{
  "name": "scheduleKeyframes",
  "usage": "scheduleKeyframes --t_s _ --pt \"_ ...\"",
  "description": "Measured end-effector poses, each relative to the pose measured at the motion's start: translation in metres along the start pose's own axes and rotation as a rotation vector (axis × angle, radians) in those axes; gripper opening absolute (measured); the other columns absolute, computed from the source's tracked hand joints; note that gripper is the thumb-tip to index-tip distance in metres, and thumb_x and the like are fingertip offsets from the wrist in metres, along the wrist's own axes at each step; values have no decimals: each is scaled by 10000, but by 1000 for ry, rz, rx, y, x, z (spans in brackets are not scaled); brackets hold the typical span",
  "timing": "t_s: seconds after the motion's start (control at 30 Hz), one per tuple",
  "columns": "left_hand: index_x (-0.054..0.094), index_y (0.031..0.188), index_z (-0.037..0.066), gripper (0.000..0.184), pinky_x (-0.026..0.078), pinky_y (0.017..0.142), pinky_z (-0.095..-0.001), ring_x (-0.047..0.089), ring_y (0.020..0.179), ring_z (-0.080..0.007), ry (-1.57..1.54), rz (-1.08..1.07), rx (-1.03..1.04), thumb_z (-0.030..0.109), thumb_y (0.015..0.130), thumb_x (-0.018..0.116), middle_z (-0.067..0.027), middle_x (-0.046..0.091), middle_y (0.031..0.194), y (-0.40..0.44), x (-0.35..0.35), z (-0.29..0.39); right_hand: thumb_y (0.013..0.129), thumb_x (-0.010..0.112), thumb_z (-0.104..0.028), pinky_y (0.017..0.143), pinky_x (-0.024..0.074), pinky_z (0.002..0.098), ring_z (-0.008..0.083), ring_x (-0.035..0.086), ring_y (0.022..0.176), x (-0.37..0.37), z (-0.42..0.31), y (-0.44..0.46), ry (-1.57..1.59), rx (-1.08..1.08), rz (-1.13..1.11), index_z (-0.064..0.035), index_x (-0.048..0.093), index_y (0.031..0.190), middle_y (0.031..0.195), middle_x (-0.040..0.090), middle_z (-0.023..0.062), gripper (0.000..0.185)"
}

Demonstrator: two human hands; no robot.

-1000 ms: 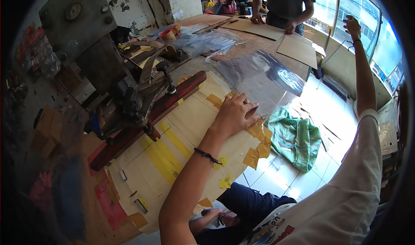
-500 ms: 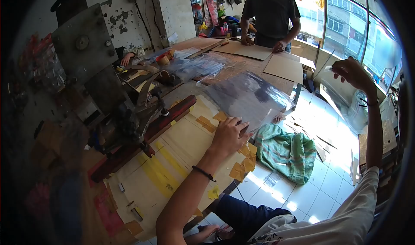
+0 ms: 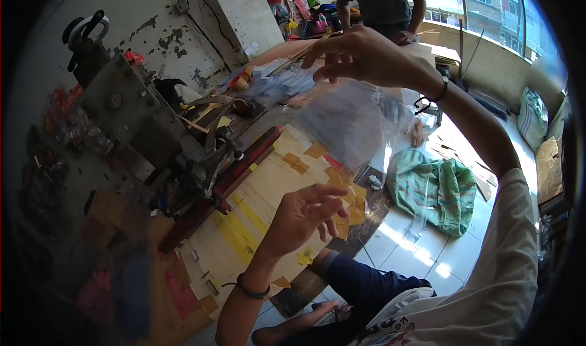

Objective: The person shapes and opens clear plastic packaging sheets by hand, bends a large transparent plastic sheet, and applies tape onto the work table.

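Note:
My left hand (image 3: 308, 216) is raised over the paper-covered board (image 3: 238, 251), its fingers loosely bent and apart, with nothing visible in them. Higher up, my right hand (image 3: 366, 56) is held above the stack of clear plastic sheets (image 3: 342, 123); its curved fingers are spread, and no object shows between them. A faint, blurred piece of clear plastic (image 3: 418, 224) shows over the floor; I cannot tell whether it is attached to anything. Brown tape patches (image 3: 296, 163) and yellow strips (image 3: 244, 224) mark the board. Across it lies a dark red bar (image 3: 244, 166).
A metal machine (image 3: 116, 96) stands at the left beside the bar. Behind the far table (image 3: 268, 59) stands another person (image 3: 378, 4). On the tiled floor lies a green sack (image 3: 436, 190), and a pale sack (image 3: 532, 117) leans at the right wall.
My right hand has swung left from the window side, where clear plastic hung beneath it. My left hand has lifted off the board's edge and moved nearer to me. The view has shifted.

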State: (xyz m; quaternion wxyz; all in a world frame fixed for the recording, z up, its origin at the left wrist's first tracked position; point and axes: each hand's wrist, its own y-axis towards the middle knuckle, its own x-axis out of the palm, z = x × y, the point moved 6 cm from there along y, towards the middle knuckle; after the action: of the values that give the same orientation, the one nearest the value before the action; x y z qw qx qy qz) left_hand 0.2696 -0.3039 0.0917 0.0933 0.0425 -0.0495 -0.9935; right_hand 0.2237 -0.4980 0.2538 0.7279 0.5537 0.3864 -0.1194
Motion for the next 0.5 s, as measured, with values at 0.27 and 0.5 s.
scheduleKeyframes --t_s 0.27,0.5 --pt "636 995 -32 221 400 316 -241 565 387 -150 -131 634 -146 178 992 570 -149 660 708 -175 -6 -53 933 632 -283 733 520 411 284 651 884 127 -61 20 118 95 22 -96 579 1207 930 674 82 336" --pt "572 1013 -22 244 335 294 -206 564 401 -139 -271 1107 -86 217 1020 524 -131 638 694 -232 20 -107 970 473 -544 1141 300 509 366 411 1358 218 -126 -72 248 49 -611 -153 525 1358 1455 448 175 554"
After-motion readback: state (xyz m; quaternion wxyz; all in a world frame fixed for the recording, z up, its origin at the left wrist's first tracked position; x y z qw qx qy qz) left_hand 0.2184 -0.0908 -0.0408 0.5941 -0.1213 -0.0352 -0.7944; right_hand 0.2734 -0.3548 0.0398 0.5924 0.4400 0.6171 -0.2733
